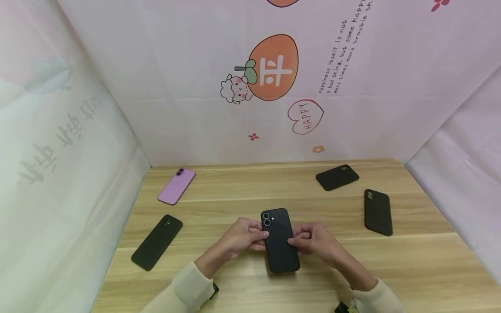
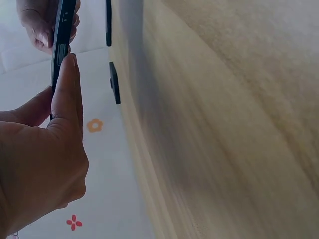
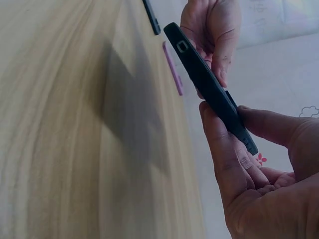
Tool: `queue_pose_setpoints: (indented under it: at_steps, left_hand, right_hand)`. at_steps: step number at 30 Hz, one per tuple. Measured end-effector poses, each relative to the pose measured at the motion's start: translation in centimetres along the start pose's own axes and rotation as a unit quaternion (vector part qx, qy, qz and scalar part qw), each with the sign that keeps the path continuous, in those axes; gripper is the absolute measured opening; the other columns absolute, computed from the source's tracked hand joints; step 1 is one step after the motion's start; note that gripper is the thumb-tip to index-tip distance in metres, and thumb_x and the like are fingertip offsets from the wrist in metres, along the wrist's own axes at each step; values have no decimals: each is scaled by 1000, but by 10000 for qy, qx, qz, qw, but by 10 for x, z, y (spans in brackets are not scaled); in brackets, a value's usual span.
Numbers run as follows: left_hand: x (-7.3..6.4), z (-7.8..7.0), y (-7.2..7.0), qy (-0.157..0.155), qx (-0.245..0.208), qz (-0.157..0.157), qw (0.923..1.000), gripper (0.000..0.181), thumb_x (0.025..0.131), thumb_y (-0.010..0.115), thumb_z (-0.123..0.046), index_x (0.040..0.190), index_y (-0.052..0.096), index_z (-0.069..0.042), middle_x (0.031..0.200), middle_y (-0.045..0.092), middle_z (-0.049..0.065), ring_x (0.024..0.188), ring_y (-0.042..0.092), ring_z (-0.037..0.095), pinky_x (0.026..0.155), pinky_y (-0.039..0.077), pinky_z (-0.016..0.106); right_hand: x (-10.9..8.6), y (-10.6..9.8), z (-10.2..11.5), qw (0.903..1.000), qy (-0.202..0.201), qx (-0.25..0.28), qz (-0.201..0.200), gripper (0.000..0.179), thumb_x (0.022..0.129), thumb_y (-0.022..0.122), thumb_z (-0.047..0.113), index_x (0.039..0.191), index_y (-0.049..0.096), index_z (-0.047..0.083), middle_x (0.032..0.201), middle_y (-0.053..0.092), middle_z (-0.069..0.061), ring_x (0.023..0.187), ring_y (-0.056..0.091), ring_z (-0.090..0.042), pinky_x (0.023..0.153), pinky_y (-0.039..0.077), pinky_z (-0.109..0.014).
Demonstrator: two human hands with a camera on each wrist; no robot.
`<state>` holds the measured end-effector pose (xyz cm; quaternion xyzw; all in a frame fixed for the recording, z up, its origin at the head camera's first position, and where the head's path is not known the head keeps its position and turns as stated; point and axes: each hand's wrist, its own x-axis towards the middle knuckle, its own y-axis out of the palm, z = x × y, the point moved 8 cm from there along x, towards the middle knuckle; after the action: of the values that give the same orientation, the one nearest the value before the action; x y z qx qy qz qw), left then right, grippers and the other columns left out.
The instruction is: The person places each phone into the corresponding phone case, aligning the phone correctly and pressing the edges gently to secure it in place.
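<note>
A phone in a black case [image 1: 281,248] is held up over the middle of the table, its back with two ringed camera lenses facing up. My left hand [image 1: 245,237] pinches its left long edge, thumb on the back and fingers underneath. On the opposite edge my right hand [image 1: 318,244] grips it the same way. In the left wrist view the cased phone [image 2: 62,45] appears side-on, with its side buttons showing. The right wrist view shows the case's edge [image 3: 207,82] with a small cutout, between thumb and fingers. The side facing down is hidden in the head view.
On the wooden table [image 1: 235,187], a pink-purple phone [image 1: 177,187] lies at back left and a dark phone-shaped piece [image 1: 157,242] in front of it. Two black phone-shaped pieces, one at back right [image 1: 337,177] and one farther right [image 1: 378,212], have camera areas. Printed white cloth [image 1: 195,121] walls the table.
</note>
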<state>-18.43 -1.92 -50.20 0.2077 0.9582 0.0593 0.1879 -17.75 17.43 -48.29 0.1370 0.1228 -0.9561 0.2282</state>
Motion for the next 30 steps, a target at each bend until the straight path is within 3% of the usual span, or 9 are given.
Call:
queue_pose_setpoints:
  at_steps: [11, 20, 30]
  left_hand:
    - [4, 9, 2, -131, 723, 15, 9973, 9, 99, 69, 4, 92, 66, 7, 94, 78, 21, 75, 74, 21, 75, 66, 41]
    - [7, 17, 1, -209, 833, -9, 9963, 4, 98, 68, 8, 100, 68, 12, 95, 78, 22, 78, 77, 25, 73, 66, 39]
    - [8, 19, 1, -214, 1182, -62, 9927, 7, 98, 69, 8, 92, 67, 4, 89, 77, 18, 72, 74, 21, 69, 66, 38]
  right_hand:
    - [2, 7, -18, 9992, 21, -383, -97, 16, 95, 77, 5, 98, 66, -5, 81, 77, -11, 73, 74, -16, 67, 66, -39]
    - [1, 11, -19, 9963, -182, -809, -217, 14, 91, 80, 2, 91, 68, -4, 75, 74, -10, 69, 73, -21, 61, 65, -35]
    - [5, 12, -25, 9916, -211, -1215, -378, 11, 89, 82, 2, 90, 72, -3, 73, 73, -7, 66, 72, -19, 57, 63, -31]
